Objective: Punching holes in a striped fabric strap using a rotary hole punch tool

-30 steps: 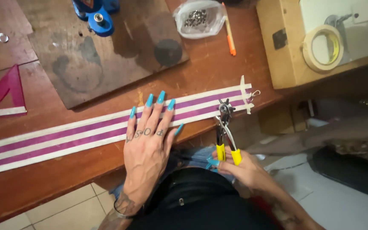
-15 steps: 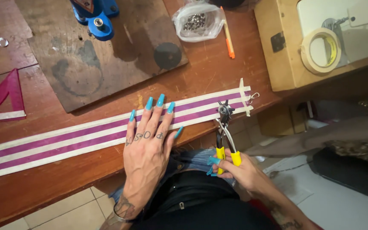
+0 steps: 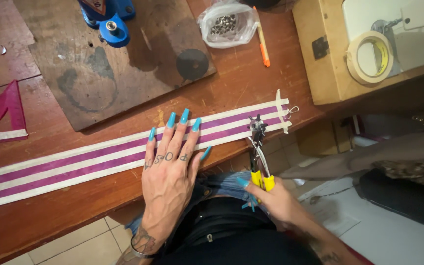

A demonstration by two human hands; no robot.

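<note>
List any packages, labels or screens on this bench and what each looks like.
Clear plastic bag: top centre of the wooden table, crumpled, holding small silvery metal pieces.
Dark label: small, squarish, on the tan box's side, at right.
No screens.

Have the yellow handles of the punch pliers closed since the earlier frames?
Yes. The yellow handles have squeezed together in the right hand; the punch head stays on the striped strap.

Warm indoor light, soft shadows, sharp focus.
</note>
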